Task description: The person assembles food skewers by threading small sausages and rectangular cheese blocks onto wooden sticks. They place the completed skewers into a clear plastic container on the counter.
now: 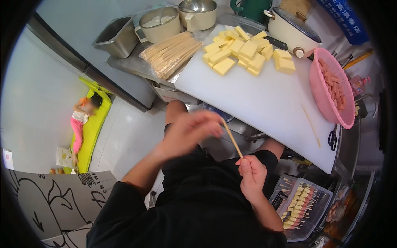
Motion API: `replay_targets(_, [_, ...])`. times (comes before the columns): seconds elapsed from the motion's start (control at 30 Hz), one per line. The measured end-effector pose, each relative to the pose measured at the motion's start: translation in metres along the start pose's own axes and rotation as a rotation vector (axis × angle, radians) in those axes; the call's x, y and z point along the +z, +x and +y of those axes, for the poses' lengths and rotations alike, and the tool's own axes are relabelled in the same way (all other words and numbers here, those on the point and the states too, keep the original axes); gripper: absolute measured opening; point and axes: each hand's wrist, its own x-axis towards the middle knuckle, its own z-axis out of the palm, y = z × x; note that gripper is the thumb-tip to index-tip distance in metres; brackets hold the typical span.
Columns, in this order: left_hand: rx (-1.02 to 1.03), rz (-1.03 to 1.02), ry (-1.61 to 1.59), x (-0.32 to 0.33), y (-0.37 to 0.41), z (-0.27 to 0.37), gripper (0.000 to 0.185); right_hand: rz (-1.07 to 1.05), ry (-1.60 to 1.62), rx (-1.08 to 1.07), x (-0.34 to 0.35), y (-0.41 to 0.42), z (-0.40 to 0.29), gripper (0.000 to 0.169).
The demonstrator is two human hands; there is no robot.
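Observation:
My right hand grips the lower end of a thin wooden skewer between thumb and fingers, above my lap. Blurred by motion, my left hand is at the skewer's upper end; whether its fingers pinch the stick is unclear. In front of me, a white cutting board bears a pile of pale yellow food blocks. Another skewer lies on the board's right part. A pink plastic basket at the right holds cut pink sausage pieces.
Bundled wooden skewers lie left of the board. Scissors sit at its right edge; a knife lies behind the blocks. Loaded skewers fill a clear plastic box at lower right. A child lies on a green mat.

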Motion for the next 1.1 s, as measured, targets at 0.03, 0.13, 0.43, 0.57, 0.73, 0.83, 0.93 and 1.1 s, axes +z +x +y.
replay_targets(0.03, [-0.004, 0.154, 0.196, -0.022, 0.006, 0.019, 0.022, 0.014, 0.074, 0.05, -0.004, 0.002, 0.003, 0.024])
replay_targets(0.13, [0.298, 0.527, 0.971, -0.104, 0.041, 0.049, 0.019, 0.07, 0.226, 0.219, -0.013, -0.005, 0.009, 0.024])
replay_targets(0.43, [-0.003, 0.103, 1.648, -0.208, 0.126, 0.035, 0.021, 0.004, 0.013, 0.157, -0.006, -0.022, 0.015, 0.027])
replay_targets(0.57, [-0.202, 0.016, 1.414, -0.224, 0.143, 0.042, 0.019, 0.025, -0.008, 0.158, -0.017, -0.027, 0.013, 0.031])
replay_targets(0.73, [-0.309, -0.014, 1.412, -0.239, 0.16, 0.039, 0.016, 0.062, -0.023, 0.149, -0.029, -0.025, 0.019, 0.033])
replay_targets(0.83, [-0.197, 0.002, 1.55, -0.215, 0.161, 0.039, 0.016, 0.05, -0.012, 0.127, -0.027, -0.026, 0.023, 0.033])
replay_targets(0.93, [-0.184, 0.058, 1.549, -0.202, 0.161, 0.038, 0.018, 0.026, 0.003, 0.134, -0.02, -0.027, 0.025, 0.034])
replay_targets(1.1, [-0.378, 0.013, 1.577, -0.224, 0.168, 0.035, 0.027, -0.015, 0.01, 0.115, -0.014, -0.03, 0.025, 0.034])
